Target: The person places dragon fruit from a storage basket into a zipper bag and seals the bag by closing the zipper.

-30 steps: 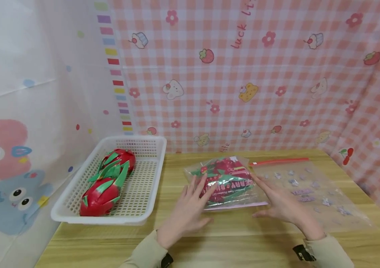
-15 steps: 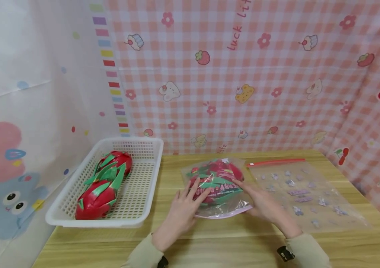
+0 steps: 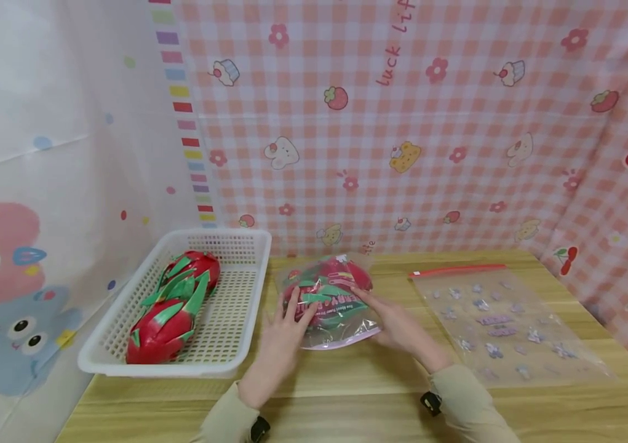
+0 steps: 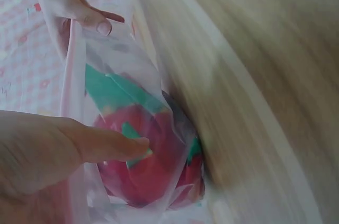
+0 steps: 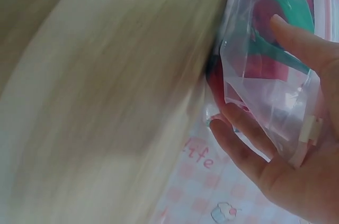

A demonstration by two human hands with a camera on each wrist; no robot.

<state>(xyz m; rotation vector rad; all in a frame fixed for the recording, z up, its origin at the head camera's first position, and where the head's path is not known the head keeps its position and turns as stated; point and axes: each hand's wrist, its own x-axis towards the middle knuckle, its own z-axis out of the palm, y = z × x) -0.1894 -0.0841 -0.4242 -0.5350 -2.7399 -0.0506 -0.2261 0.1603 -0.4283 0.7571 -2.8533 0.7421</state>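
Note:
A clear printed zip bag (image 3: 331, 326) with red-and-green dragon fruit (image 3: 341, 271) inside is in the middle of the head view. Its pink zip edge faces the person. My left hand (image 3: 283, 335) grips the bag's left side, fingers over the top; the left wrist view shows the thumb across the near face. On the other side, my right hand (image 3: 397, 323) holds the bag between thumb and fingers. In the right wrist view, a pale slider (image 5: 311, 130) sits by that palm. Parts of the fingers are hidden by the plastic.
To the left, a white perforated basket (image 3: 261, 289) holds two more dragon fruits (image 3: 161, 329). A flat zip bag with a red strip (image 3: 457, 269) lies on the wooden table (image 3: 347, 406) at right. A pink checked cloth (image 3: 314, 184) hangs behind.
Both hands have closed in on the filled bag's sides and carried it left, toward the basket. The flat bag at right has come into fuller view.

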